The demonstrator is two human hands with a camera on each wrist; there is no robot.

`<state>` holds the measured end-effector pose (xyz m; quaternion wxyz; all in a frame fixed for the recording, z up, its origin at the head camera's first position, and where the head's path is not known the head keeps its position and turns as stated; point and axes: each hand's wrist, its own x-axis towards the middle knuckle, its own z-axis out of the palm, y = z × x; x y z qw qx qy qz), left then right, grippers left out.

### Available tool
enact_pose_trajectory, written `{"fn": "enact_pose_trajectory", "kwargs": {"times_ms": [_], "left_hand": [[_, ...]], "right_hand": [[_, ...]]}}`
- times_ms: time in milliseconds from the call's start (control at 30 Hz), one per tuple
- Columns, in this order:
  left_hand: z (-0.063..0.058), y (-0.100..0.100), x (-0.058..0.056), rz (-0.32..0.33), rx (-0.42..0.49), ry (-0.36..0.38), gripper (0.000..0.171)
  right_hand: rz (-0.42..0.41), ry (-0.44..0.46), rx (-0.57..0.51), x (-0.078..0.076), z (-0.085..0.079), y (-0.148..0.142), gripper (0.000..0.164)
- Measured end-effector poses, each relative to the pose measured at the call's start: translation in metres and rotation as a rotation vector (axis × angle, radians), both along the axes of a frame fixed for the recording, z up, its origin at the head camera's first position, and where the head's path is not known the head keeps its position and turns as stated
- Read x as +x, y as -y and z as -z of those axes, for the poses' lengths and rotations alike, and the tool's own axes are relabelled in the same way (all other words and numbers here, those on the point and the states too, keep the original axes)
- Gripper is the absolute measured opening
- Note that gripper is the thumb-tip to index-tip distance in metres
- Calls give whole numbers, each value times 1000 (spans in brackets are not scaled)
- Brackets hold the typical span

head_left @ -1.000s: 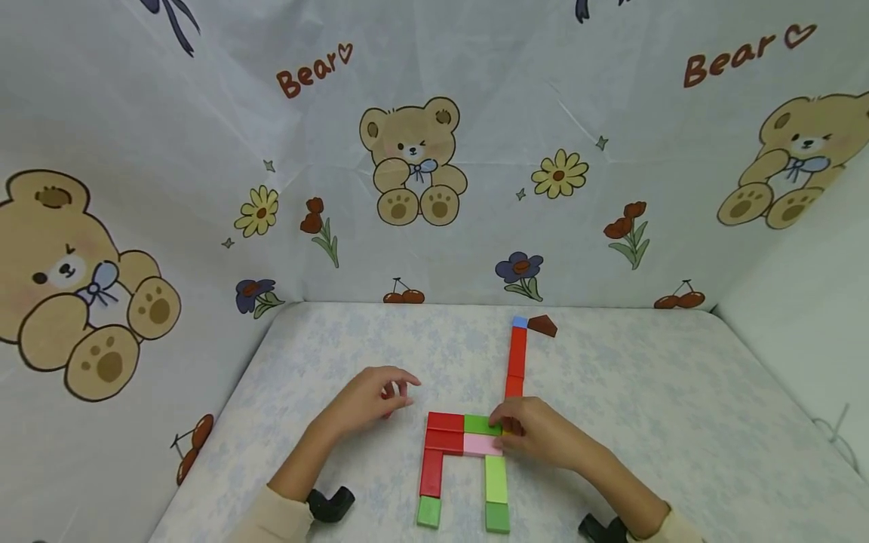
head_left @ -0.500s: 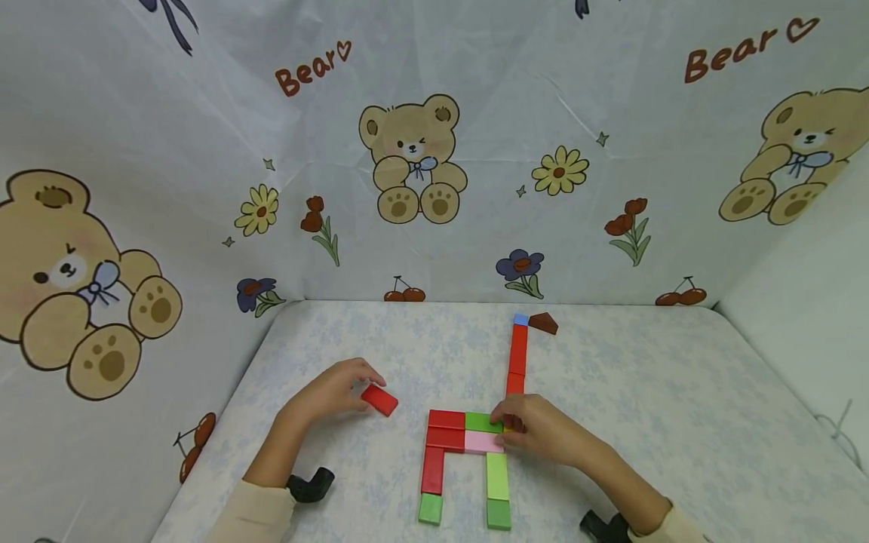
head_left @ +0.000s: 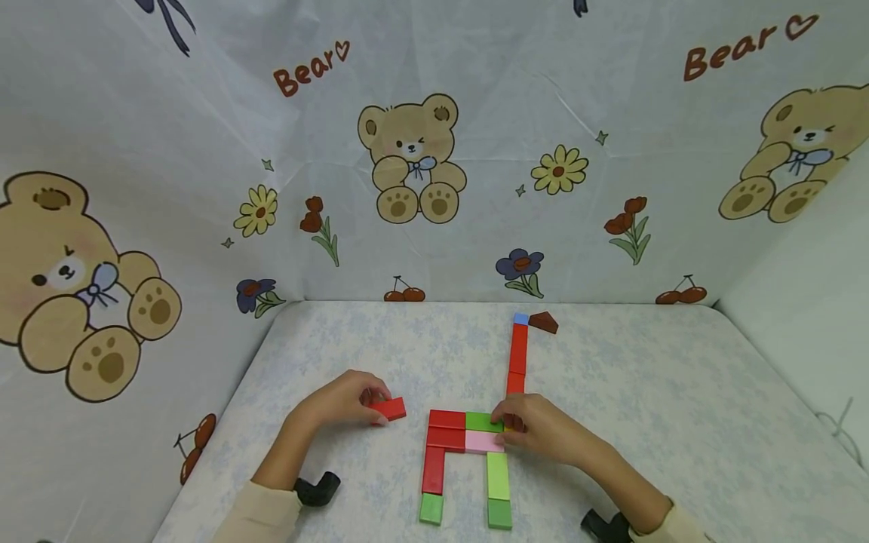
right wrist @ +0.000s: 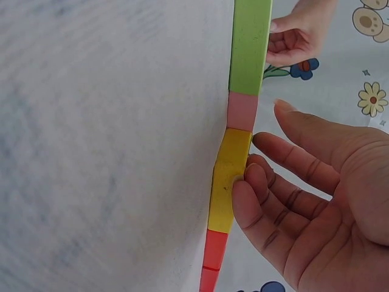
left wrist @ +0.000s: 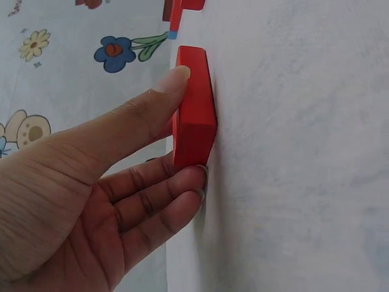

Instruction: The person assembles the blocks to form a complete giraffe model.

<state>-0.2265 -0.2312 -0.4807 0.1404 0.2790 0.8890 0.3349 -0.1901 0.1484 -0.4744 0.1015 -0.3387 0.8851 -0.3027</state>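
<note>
My left hand (head_left: pixel 339 400) pinches a loose red block (head_left: pixel 390 409) between thumb and fingers, left of a flat figure made of blocks. In the left wrist view, the thumb lies on one face of this red block (left wrist: pixel 197 97), which is at or just above the tabletop. My right hand (head_left: pixel 543 428) is at the figure's right side, fingertips touching a yellow block (right wrist: pixel 231 176) mostly hidden in the head view. Beside its fingers are a green block (head_left: pixel 480 421) and a pink block (head_left: pixel 480 442). Two stacked red blocks (head_left: pixel 445 438) form the figure's left end.
Two legs run toward me: red block (head_left: pixel 432 469) with a green end, light green block (head_left: pixel 498 475) with another. A red column (head_left: pixel 518 348) extends away, topped by a blue block (head_left: pixel 520 319) and brown piece (head_left: pixel 544 322). A bear-print cloth (head_left: pixel 475 249) hangs behind.
The loose red block, not visible one second ago, shows in my left hand, which moved left, then slightly right. The block has turned. My right hand has barely moved.
</note>
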Motion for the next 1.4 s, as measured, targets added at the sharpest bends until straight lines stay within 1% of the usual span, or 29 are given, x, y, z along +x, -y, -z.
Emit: {"fn": "enact_pose_trajectory", "kwargs": {"times_ms": [167,300,467,700,933,1100,1400], "left_hand": [[2,-8,2,19,-14,45,31],[3,-16,3,37,-32,48,36],[3,-24,5,53,-24,78,37],[4,-31,8,68,-22,65,37],[4,-36,9,82,-14,67,39],[6,-37,9,83,-13,61,38],[6,-36,9,102,-12,55,42]], "right_hand": [[2,3,1,1,-1,0,20],[6,-1,6,2,0,-1,19],[9,-2,7,1,1,-1,19],[5,-11,3,1,1,-1,17],[1,-19,-2,2,0,0,16],[0,-31,2,3,0,0,15],[9,-19,5,2,1,1,15]]}}
